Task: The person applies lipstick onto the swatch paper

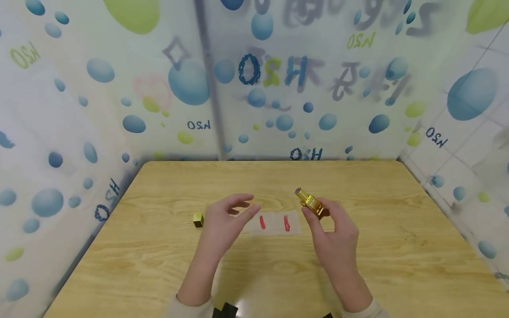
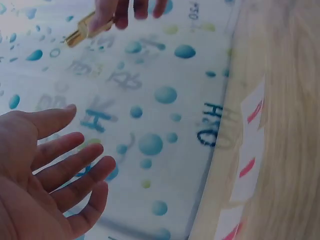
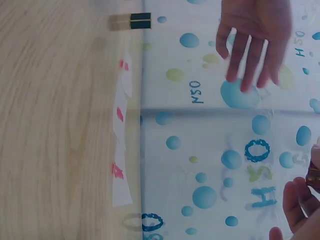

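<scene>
My right hand point(image 1: 336, 234) holds a gold lipstick tube point(image 1: 312, 204) between thumb and fingers, uncapped and tilted, its round inner end pointing up and to the left. In the right wrist view only a dark gold piece of the lipstick tube point(image 3: 313, 175) shows at the right edge. My left hand point(image 1: 222, 227) hovers over the table with loosely bent fingers and nothing in them; the left wrist view shows its bare palm point(image 2: 25, 180). Below and between the hands lie white paper strips point(image 1: 274, 223) with red streaks. A square gold-and-black lipstick cap point(image 1: 198, 220) stands just left of my left hand.
The wooden table point(image 1: 397, 247) reaches back to a pale curtain point(image 1: 278, 141) printed with blue and green drops. More of this sheeting hangs along both sides. Dark objects point(image 1: 225, 310) poke in at the bottom edge, near the sleeves.
</scene>
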Motion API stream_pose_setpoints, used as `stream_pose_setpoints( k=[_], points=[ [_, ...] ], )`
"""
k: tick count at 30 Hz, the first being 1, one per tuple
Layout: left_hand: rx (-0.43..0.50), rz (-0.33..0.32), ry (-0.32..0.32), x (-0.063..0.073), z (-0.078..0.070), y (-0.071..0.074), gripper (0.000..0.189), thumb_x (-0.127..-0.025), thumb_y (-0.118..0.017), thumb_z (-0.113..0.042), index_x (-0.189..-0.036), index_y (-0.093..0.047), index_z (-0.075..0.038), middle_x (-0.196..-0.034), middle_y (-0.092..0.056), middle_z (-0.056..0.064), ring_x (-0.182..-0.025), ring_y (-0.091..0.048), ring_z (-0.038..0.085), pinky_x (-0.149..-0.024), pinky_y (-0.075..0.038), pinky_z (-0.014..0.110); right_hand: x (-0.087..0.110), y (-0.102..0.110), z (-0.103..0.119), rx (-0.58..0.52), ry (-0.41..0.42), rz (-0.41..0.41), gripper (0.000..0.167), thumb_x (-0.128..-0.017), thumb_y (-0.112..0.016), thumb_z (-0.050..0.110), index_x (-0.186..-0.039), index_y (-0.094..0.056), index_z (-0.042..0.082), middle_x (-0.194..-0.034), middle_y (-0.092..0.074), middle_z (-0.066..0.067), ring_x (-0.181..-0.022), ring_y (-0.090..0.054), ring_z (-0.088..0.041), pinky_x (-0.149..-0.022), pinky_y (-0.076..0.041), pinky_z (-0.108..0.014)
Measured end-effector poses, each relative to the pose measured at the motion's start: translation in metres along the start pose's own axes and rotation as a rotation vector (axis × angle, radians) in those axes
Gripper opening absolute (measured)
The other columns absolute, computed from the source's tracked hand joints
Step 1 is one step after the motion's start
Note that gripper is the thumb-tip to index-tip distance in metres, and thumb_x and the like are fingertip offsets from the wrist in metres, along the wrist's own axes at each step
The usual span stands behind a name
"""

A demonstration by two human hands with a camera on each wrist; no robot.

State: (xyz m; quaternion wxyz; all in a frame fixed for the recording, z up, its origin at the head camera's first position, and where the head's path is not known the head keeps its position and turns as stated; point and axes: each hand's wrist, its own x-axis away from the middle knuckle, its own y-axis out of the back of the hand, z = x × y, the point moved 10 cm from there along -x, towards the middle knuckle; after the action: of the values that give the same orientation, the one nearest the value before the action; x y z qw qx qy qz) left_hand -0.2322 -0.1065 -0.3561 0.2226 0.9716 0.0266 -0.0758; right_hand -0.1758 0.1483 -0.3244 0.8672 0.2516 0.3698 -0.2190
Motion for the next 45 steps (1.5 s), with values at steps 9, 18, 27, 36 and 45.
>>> stream_pose_setpoints(
  k=[9,18,27,36,45],
  points=[
    [-0.464,-0.065,-0.022,-0.013,0.018,0.049,0.038,-0.098,-0.079,-0.029,-0.131,-0.076,-0.011,-0.125,-0.078,0.015,-0.104,-0.075,0.033,-0.072,-0.06,0.041,-0.005,0.008,-0.013,0.018,-0.104,0.019,0.027,-0.088,-0.087,0.005,-0.112,-0.076,0.003,-0.097,-0.077,-0.008,-0.086,-0.058,-0.001,-0.079,-0.044,-0.007],
    [-0.697,0.105,0.063,-0.016,0.061,0.061,0.047,-0.098,-0.078,-0.02,-0.14,-0.066,-0.001,-0.148,-0.059,0.028,-0.132,-0.061,0.049,-0.104,-0.055,0.063,-0.002,0.004,-0.025,0.015,-0.194,0.06,0.026,-0.089,-0.086,0.009,-0.113,-0.075,0.003,-0.097,-0.076,-0.009,-0.087,-0.059,-0.008,-0.083,-0.043,-0.009],
    [-0.708,0.206,0.152,-0.017,0.094,0.06,0.047,-0.1,-0.072,-0.008,-0.144,-0.062,0.003,-0.147,-0.056,0.032,-0.13,-0.06,0.051,-0.104,-0.054,0.062,0.004,-0.005,-0.031,-0.018,-0.291,0.119,0.023,-0.094,-0.083,0.013,-0.115,-0.077,0.007,-0.099,-0.077,-0.006,-0.09,-0.059,-0.003,-0.086,-0.044,-0.01],
    [-0.704,0.215,0.171,-0.022,0.11,0.055,0.032,-0.101,-0.072,-0.012,-0.129,-0.069,0.003,-0.123,-0.069,0.025,-0.094,-0.065,0.029,-0.082,-0.058,0.048,0.016,-0.024,-0.04,-0.039,-0.476,0.302,0.028,-0.098,-0.079,0.031,-0.121,-0.076,0.014,-0.105,-0.077,-0.004,-0.096,-0.066,-0.014,-0.076,-0.053,-0.021],
    [-0.683,0.179,0.158,-0.022,0.106,0.055,0.023,-0.101,-0.071,-0.01,-0.12,-0.072,0.003,-0.115,-0.076,0.021,-0.083,-0.067,0.023,-0.072,-0.057,0.039,0.02,-0.03,-0.042,-0.037,-0.534,0.367,0.034,-0.099,-0.078,0.033,-0.126,-0.074,0.013,-0.112,-0.077,-0.009,-0.101,-0.066,-0.021,-0.073,-0.054,-0.021]
  ],
)
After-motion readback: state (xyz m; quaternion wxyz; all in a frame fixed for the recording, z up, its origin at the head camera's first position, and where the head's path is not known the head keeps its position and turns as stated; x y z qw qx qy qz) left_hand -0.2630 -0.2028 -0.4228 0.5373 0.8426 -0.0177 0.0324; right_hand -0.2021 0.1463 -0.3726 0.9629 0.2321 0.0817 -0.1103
